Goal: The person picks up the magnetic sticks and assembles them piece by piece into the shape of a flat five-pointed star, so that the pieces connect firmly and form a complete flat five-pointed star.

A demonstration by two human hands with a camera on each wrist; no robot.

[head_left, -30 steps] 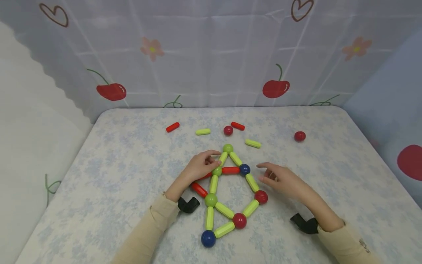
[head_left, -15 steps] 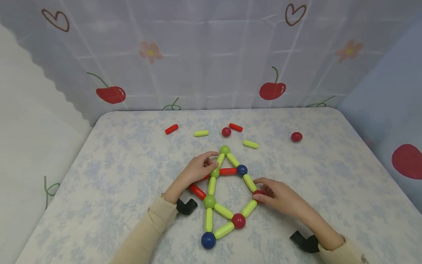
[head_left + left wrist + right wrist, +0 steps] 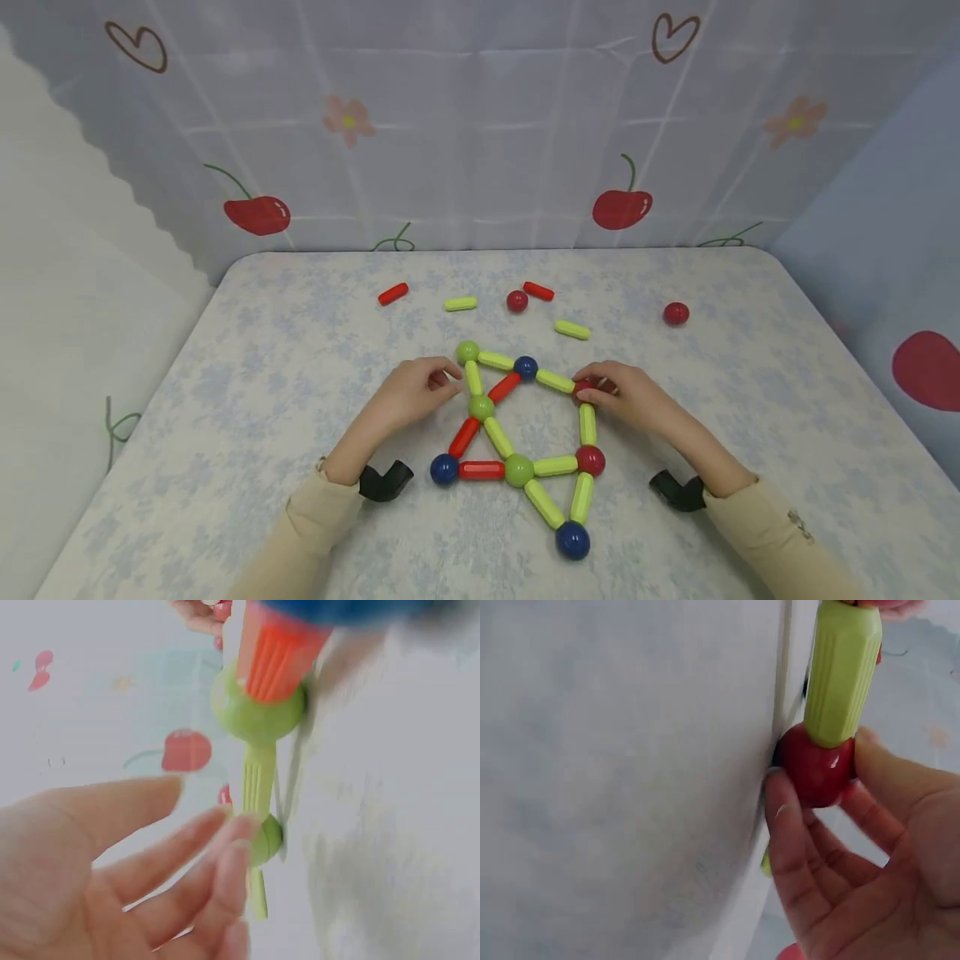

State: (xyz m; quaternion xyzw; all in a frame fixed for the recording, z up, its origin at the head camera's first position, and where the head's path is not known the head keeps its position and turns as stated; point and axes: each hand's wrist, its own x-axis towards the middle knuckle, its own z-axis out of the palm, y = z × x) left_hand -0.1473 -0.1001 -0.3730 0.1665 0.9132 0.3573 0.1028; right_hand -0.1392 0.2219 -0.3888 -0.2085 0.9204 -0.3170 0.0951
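A flat toy frame of plastic rods and balls lies on the table, with a green ball (image 3: 518, 470) at its lower middle. My right hand (image 3: 630, 396) pinches the red ball (image 3: 815, 769) at its right upper corner, thumb on one side and fingers on the other; a yellow-green rod (image 3: 844, 671) joins that ball. Beside the frame's left edge, my left hand (image 3: 416, 392) has loosely bent fingers holding nothing. Its fingertips are close to the yellow-green rod (image 3: 474, 377) below the top green ball (image 3: 467, 351). Blue balls (image 3: 444, 469) mark other corners.
Behind the frame lie loose red rods (image 3: 393, 293), yellow-green rods (image 3: 461, 304) and a red ball (image 3: 517, 301). Another red ball (image 3: 676, 313) sits farther right. A printed curtain (image 3: 465, 125) hangs behind the table (image 3: 300, 333). Black bands (image 3: 386, 481) are at both wrists.
The frame has turned counterclockwise, its top green ball going left and its bottom blue ball right. My right hand took hold of the red ball and moved away from me; my left hand came off the frame.
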